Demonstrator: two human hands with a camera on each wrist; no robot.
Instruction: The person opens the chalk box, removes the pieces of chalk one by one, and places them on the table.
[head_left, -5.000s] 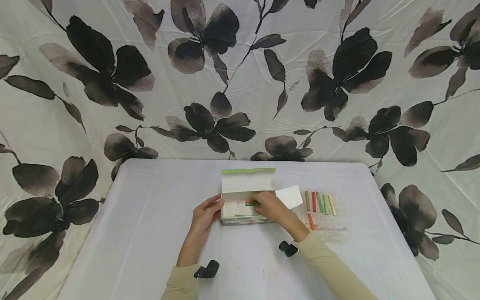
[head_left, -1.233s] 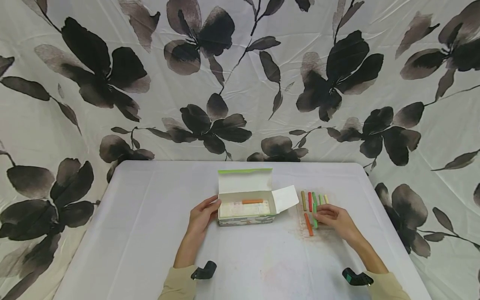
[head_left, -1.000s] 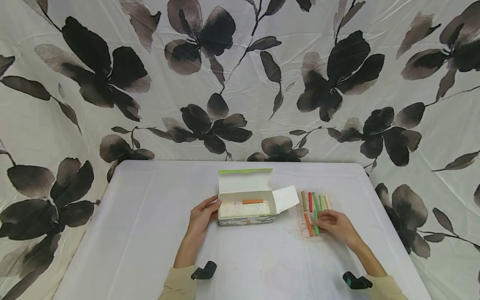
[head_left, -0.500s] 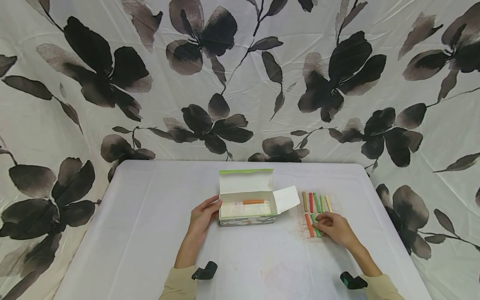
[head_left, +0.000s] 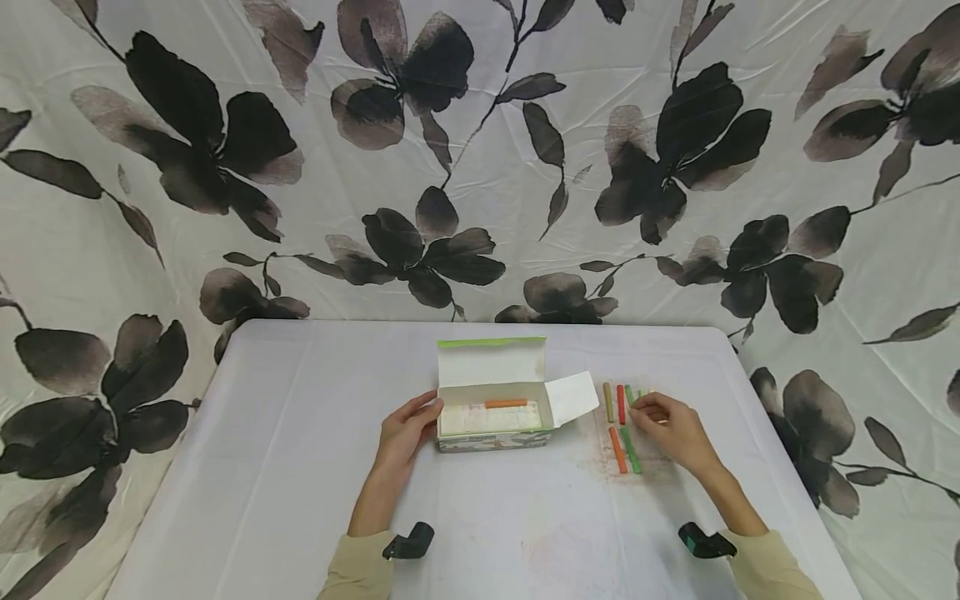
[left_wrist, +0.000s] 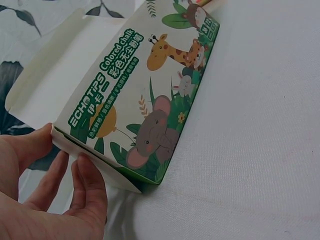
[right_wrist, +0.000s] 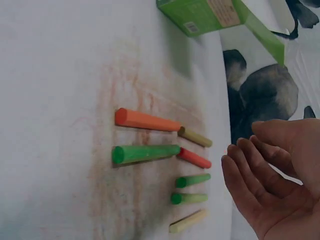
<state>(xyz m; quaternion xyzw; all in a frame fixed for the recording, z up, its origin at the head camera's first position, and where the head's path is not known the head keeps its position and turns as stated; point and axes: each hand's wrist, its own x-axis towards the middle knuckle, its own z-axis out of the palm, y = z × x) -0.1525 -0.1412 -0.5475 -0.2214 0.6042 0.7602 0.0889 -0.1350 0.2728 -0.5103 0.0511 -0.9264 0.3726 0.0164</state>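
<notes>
Left hand: the left hand [head_left: 408, 427] rests flat against the left end of the chalk box [head_left: 492, 408], fingers straight, thumb at the top edge. It steadies the box; it does not squeeze it.
Right hand: the right hand [head_left: 664, 420] hovers over the far row of chalk, fingers loosely bent. In the wrist view the palm is bare and it holds nothing.
Chalk on table: seven sticks lie on the white table [head_left: 300, 467], right of the box: a long orange stick [right_wrist: 146, 120] and a long green stick [right_wrist: 145, 153] near the person, then olive, red, two small green ones [right_wrist: 192, 180] and a pale yellow one [right_wrist: 188, 221] farther back.
Chalk in box: one orange stick [head_left: 505, 403] lies inside, by the back wall.
What could go wrong: chalk is round, so I think a bump from the fingers could roll a stick away. A hard pinch could snap one. The thin box could slide or dent if pushed.
Feel and shape: the sticks look dry, dusty and smooth-sided. Orange dust is smeared on the cloth under them. The box is light card with animal pictures, lid and side flap [head_left: 573, 397] open.
</notes>
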